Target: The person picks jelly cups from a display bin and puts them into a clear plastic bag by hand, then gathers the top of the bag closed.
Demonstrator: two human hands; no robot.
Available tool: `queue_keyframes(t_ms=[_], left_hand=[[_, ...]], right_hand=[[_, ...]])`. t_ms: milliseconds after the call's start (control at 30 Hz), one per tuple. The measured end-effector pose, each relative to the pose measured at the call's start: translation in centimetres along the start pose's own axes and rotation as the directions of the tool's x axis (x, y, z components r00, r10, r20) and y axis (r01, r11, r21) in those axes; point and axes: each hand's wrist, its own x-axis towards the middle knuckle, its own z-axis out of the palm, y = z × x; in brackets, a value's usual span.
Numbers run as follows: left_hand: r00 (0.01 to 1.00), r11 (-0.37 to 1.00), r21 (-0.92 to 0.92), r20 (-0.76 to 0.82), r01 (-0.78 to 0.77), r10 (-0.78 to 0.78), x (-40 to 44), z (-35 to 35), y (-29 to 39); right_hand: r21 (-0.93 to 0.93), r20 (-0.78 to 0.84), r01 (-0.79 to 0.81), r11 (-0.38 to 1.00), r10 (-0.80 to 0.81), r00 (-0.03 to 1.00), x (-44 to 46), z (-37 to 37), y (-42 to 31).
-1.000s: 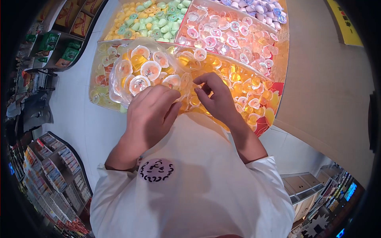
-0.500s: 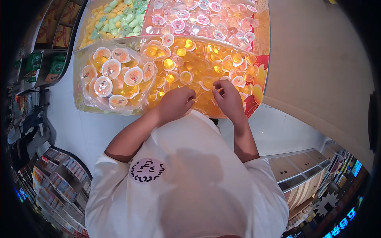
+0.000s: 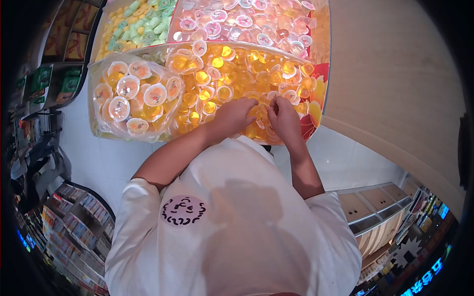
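Note:
Over the bin of orange jelly cups, my left hand reaches in from the left. Its thumb and fingers are apart, pointing right, and no object shows between them. A short gap away, my right hand is closed, fingertips drawn towards the thumb. What it holds, if anything, is hidden. Loose orange cups with clear domes and white rims lie under and around both hands. To the left, a clear plastic bag of larger orange jelly cups with printed lids rests in the same bin.
Behind the orange cups, a divider separates pink jelly cups from green and yellow ones. A beige panel rises at the right. Stocked shelves stand at lower left, and a wooden counter at lower right.
My left hand has moved up and right, closer to my right hand, and its fingers have opened from a curl. The right hand's fingers have drawn closer together. The view has shifted slightly.

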Motion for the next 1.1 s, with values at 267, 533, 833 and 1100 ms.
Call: queue_keyframes(t_ms=[267,533,833,1100], left_hand=[[0.969,0.946,0.323,0.233,0.005,-0.085,1.9,0.6,1.7],[0.979,0.943,0.301,0.186,-0.142,0.088,1.1,0.0,1.5],[0.914,0.872,0.338,-0.067,-0.355,0.399,1.0,2.1,-0.5],[0.925,0.931,0.186,-0.159,-0.315,0.345,-3.9,-6.0,3.2]], right_hand=[[-0.084,0.014,-0.045,0.995,0.046,0.999,0.0,-1.0,-0.7],[0.091,-0.04,-0.084,0.992,0.088,0.995,-0.7,-1.4,-0.1],[0.118,-0.057,-0.076,0.99,0.083,0.995,-0.8,-1.2,-1.2],[0.443,-0.066,0.03,0.896,-0.001,0.998,0.6,-2.3,-2.5]])
